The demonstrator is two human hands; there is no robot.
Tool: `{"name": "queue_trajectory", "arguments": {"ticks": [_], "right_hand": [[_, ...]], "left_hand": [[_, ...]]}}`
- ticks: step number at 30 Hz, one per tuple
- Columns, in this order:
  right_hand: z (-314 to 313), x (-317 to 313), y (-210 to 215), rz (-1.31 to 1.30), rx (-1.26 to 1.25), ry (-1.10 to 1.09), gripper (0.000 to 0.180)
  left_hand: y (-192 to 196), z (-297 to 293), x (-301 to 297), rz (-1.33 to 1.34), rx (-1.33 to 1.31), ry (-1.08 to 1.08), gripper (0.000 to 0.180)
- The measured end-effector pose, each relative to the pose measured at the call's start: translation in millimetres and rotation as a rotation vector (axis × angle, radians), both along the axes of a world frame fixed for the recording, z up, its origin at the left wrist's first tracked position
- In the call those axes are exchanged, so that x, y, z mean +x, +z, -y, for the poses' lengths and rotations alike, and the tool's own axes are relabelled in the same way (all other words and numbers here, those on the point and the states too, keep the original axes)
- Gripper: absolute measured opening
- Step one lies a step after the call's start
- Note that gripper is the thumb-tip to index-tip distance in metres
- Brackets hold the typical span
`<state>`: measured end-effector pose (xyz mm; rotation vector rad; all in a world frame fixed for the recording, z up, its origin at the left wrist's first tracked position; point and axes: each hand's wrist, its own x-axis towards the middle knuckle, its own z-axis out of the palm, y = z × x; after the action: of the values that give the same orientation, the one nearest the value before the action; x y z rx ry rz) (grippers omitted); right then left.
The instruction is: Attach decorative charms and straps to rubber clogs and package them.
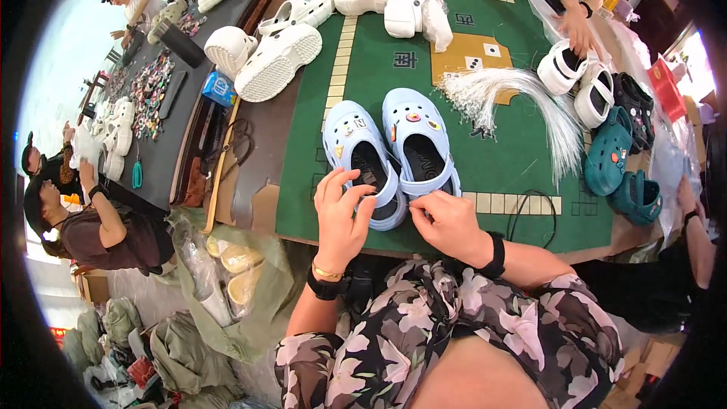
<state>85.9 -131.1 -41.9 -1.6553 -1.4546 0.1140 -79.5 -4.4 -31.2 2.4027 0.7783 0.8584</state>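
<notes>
Blue clogs [401, 117] sit just beyond our left grip [338, 220], loosely curled by one strap [388, 183], and right grip [452, 223], bunched near the other; can't tell if either's holding. We reckon a lopsided tug could skew a strap.

Count: light blue clogs [351, 123], 2. White clogs [282, 60] left of the mat [307, 182], 3; white clogs at its top edge [403, 7], 3, one cut by frame. White shoes [559, 72] at right, 2. Teal clogs [603, 163], 2. Black clogs [632, 98], looks like 2, overlapped. Strand bundle [547, 102], 1. Blue box [219, 89], 1. Dark cylinder [180, 45], 1. Charms [154, 87] on the dark tabletop [198, 11]: too small to count.
</notes>
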Motion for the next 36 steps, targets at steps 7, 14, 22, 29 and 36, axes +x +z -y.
{"name": "queue_trajectory", "arguments": {"ticks": [7, 14, 22, 29, 36], "right_hand": [[-5.5, -7.8, -3.8, 0.036, 0.044, -0.009, 0.009], [-1.0, -5.6, -5.6, 0.076, 0.017, 0.009, 0.009], [35.4, 36.5, -0.7, 0.226, -0.087, -0.068, 0.008], [67.1, 65.2, 11.6, 0.284, -0.063, -0.045, 0.012], [58.0, 31.4, 14.7, 0.245, -0.007, 0.427, 0.013]], "left_hand": [[5.9, -1.5, 10.2, 0.18, -0.304, -0.034, 0.012], [7.2, -1.7, 16.3, 0.214, -0.413, -0.031, 0.008], [24.0, -17.6, 3.9, 0.788, -0.566, 0.228, 0.014], [62.4, 3.3, 29.1, 0.565, -0.074, -0.176, 0.011], [65.2, 4.6, 82.4, 0.081, -0.134, -0.359, 0.011]]}}
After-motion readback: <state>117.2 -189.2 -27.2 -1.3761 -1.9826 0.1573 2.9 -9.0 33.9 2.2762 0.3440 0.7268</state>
